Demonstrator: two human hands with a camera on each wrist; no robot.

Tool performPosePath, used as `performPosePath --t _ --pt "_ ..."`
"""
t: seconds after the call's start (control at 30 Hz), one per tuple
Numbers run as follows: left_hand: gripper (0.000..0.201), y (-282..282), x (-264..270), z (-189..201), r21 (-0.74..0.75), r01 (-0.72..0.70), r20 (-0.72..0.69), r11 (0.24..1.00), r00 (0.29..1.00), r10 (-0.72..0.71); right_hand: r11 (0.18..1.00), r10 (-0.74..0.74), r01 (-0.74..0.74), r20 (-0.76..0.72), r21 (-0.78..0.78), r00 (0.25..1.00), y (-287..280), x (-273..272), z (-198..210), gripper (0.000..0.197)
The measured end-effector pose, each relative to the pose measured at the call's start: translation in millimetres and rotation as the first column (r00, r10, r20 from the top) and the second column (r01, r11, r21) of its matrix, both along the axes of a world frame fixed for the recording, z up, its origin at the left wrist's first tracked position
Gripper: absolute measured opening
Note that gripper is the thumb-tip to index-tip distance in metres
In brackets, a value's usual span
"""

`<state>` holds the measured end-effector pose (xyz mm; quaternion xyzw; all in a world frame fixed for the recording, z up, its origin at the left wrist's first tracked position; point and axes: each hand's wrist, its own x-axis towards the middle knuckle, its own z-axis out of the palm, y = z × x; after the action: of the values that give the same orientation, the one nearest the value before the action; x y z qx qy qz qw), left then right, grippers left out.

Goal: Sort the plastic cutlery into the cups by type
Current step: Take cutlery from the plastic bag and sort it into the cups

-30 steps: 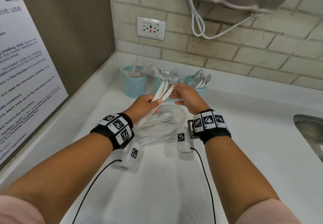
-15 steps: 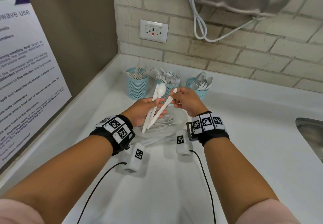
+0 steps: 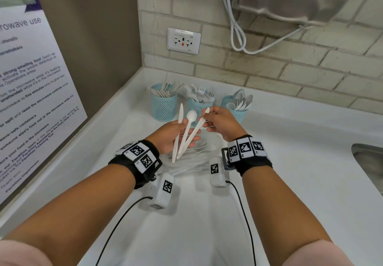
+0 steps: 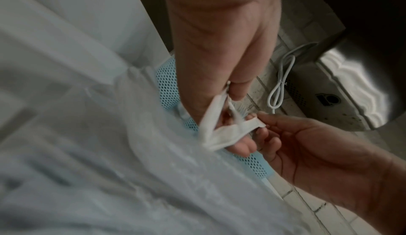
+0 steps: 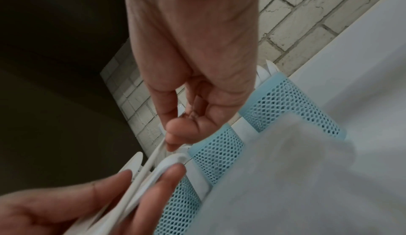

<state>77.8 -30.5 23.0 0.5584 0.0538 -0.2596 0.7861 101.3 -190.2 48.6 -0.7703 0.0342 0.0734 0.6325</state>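
Note:
My left hand [image 3: 182, 135] grips a fan of three white plastic pieces by their lower ends: a knife [image 3: 180, 114] on the left, a spoon [image 3: 191, 116] in the middle and a second knife [image 3: 198, 125] on the right. The right hand [image 3: 211, 118] pinches the upper tip of that second knife. Behind the hands stand three blue mesh cups, one with knives [image 3: 164, 108], one with forks [image 3: 195, 108], one with spoons [image 3: 238, 113]. The left wrist view shows the fanned white pieces [image 4: 219, 131] blurred between both hands. In the right wrist view my right hand [image 5: 175, 139] pinches above the cups [image 5: 217, 152].
A pile of loose white cutlery [image 3: 194, 155] lies on the white counter [image 3: 290, 162] under my hands. A steel sink [image 3: 371, 160] is at the right edge. A wall poster [image 3: 31, 99] is on the left, and a socket [image 3: 183, 40] and a white cable [image 3: 238, 33] hang on the brick wall.
The bundle in my left hand has spread into a fan. My right hand has taken the tip of the right knife and drawn it sideways from the spoon.

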Motion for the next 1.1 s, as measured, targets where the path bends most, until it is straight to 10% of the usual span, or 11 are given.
performPosePath --t 0.47,0.77,1.1 --pt "0.017 -11 -5 -8 0.238 -0.031 0.178 0.971 0.984 -0.012 0.998 0.045 -0.046 -0.025 -0.043 0.999 15 2 -7 0.007" --pt "0.032 -11 -4 -9 0.574 -0.072 0.391 0.815 0.899 -0.196 0.985 0.119 -0.107 0.079 -0.134 0.99 23 -3 -5 0.036" --pt "0.028 -1 -9 -11 0.226 -0.095 0.366 0.969 0.931 0.006 0.996 0.059 -0.061 0.033 0.061 0.998 16 -1 -8 0.016"
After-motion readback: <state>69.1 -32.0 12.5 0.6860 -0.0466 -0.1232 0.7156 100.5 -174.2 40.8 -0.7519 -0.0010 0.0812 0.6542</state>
